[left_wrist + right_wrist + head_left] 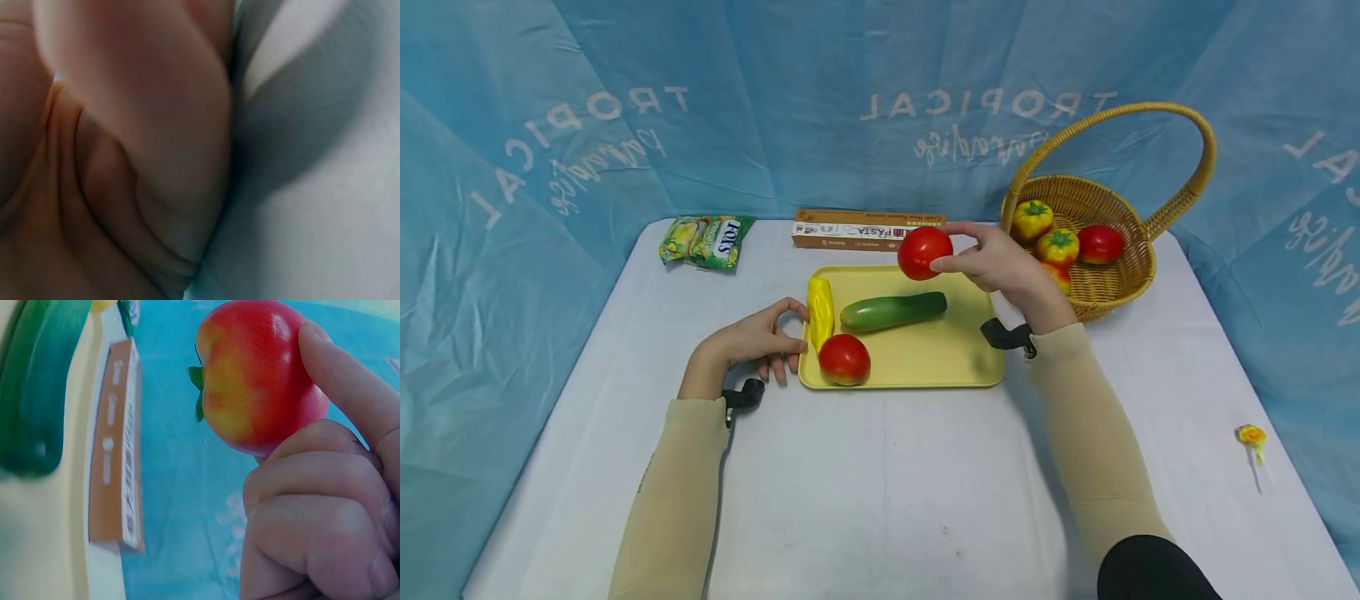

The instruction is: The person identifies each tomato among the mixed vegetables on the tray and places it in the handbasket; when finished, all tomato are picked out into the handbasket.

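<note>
My right hand (992,258) pinches a red tomato (923,252) between thumb and fingers, above the far edge of the yellow tray (925,367). In the right wrist view the tomato (256,375) shows a yellowish patch and green leaves at its stem end. On the tray lie a green zucchini (893,312), a yellow banana-like piece (821,312) and another red tomato (845,360). My left hand (748,337) rests at the tray's left rim, index finger and thumb spread apart there. In the left wrist view, blurred skin hides what its fingertips touch.
A wicker basket (1138,279) with a tall handle stands at the back right, holding several red and yellow tomatoes. Behind the tray lies a pasta box (842,229). A green FOX'S packet (707,242) sits back left, and a yellow lollipop (1251,435) lies far right.
</note>
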Demonstrator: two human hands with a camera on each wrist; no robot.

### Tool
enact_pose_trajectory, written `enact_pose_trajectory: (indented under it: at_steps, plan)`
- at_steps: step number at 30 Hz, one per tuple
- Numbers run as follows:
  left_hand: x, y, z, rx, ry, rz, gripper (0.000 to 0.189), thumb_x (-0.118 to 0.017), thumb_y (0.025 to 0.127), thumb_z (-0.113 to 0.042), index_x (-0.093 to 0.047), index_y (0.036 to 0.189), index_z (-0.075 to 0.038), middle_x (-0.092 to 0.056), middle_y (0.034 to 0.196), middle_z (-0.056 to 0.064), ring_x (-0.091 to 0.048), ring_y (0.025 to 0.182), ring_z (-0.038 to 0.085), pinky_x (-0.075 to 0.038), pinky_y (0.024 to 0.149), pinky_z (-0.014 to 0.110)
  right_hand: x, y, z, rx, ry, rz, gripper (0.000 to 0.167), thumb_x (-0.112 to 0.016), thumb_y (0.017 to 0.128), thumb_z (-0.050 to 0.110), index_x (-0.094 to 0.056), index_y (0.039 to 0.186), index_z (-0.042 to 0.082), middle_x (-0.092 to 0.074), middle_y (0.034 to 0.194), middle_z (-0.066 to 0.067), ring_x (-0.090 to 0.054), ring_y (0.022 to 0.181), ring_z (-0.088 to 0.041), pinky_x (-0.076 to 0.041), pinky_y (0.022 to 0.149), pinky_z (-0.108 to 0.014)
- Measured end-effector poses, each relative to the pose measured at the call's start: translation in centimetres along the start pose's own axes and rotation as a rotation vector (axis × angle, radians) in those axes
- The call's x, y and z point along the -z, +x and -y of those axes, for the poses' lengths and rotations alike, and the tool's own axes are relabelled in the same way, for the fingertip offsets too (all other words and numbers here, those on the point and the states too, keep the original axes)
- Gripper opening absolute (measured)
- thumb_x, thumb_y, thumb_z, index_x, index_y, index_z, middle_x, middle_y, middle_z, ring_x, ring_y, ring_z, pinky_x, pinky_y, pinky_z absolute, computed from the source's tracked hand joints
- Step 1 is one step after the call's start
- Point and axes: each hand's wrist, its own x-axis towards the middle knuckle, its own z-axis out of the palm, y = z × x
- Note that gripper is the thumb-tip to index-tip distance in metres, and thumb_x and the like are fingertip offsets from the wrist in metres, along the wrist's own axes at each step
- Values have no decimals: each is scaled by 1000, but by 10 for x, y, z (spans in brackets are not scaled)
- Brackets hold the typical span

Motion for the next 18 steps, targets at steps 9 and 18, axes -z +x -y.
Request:
enact_pose_trajectory:
  at_steps: [9,18]
  plan:
    - [-1,2,1,0,9,-11,61,-74,99,-33,-35,144,-22,-77,84,13,-74,60,23,-56,52,25,39,-35,-9,31,60,-105,76,-81,95,26,-41,159,17,-36,56,6,-26,44,-12,-25,46,-28]
    - [-1,2,1,0,15,-16,61,-75,99,-34,-35,143,-22,-77,85,14,-74,59,24,-56,52,26,79,-55,-24,29,121,-237,78,-79,96,36,-37,159,17,-46,57,5,-30,43,-15,-27,44,-31]
